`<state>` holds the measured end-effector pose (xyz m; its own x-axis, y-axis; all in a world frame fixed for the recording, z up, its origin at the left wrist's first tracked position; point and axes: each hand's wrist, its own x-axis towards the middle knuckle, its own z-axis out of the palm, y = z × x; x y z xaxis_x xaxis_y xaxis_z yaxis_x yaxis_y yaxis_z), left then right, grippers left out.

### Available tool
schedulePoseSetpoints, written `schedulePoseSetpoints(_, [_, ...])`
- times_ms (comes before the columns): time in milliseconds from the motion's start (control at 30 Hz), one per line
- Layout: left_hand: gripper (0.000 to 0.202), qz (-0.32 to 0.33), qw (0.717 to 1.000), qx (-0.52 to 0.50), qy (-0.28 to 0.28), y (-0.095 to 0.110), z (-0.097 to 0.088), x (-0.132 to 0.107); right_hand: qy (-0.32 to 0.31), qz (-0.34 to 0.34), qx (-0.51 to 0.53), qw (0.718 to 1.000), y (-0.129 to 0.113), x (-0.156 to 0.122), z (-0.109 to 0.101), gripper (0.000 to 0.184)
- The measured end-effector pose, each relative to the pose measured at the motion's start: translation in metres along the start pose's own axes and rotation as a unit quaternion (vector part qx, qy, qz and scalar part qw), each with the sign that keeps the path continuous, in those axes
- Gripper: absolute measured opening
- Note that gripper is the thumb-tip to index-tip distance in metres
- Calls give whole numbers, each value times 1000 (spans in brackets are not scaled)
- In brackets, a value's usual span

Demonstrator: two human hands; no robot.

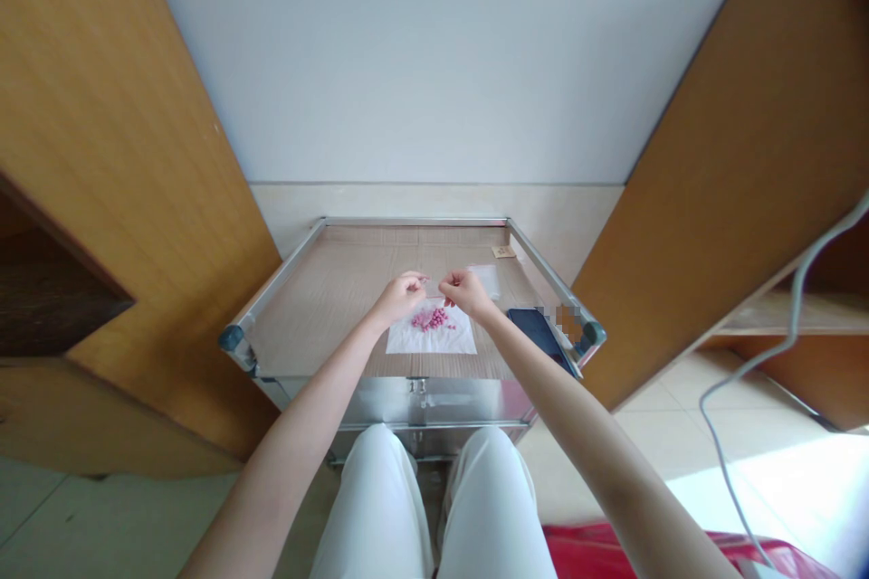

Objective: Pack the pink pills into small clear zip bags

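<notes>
A loose pile of small pink beads lies on a white sheet, which looks like tissue or thin paper. Above the sheet's far left edge, my left hand is closed in a pinch, with something tiny and pinkish at its fingertips. My right hand pinches just to the right of it, and a small reddish bit shows below its fingers. A narrow gap separates the two hands. What either one holds is too small to name, and any thread between them cannot be made out.
The metal-framed cart top has raised rails and corner caps. A clear plastic bag lies behind my right hand, a small card at the back right, and a dark phone at the right. Wooden cabinets flank the cart; a white cable hangs at right.
</notes>
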<state>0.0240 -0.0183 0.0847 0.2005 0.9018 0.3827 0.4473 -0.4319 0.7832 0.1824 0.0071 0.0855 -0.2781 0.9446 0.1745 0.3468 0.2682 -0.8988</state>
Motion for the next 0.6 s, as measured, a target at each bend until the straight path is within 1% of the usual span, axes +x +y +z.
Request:
schedulePoseSetpoints(67, [18, -13, 1000, 0, 11, 0, 1, 1, -16, -5, -29, 999, -2, -2, -1, 7])
schedulePoseSetpoints(133, [18, -28, 999, -8, 22, 0, 1, 2, -40, -32, -32, 998, -5, -5, -2, 4])
schedulePoseSetpoints(233, [21, -45, 998, -20, 27, 1, 2, 4, -67, -98, -33, 992, -11, -7, -3, 13])
schedulePoseSetpoints(333, [20, -57, 997, -26, 36, 0, 4, 6, -79, -150, -86, 982, -18, -6, -4, 19])
schedulePoseSetpoints(400, [18, -69, 996, -25, 49, 1, 5, 8, -83, -162, -145, 973, -23, -3, -6, 24])
schedulePoseSetpoints(467, [17, -81, 995, -19, 56, 3, 6, 9, -92, -157, -206, 962, -28, 0, -6, 26])
schedulePoseSetpoints(533, [16, -95, 994, -19, 57, 8, 7, 10, -100, -155, -259, 948, -33, 3, -5, 22])
schedulePoseSetpoints(600, [16, -105, 992, -31, 54, 15, 6, 10, -110, -163, -290, 937, -38, 5, -4, 17])
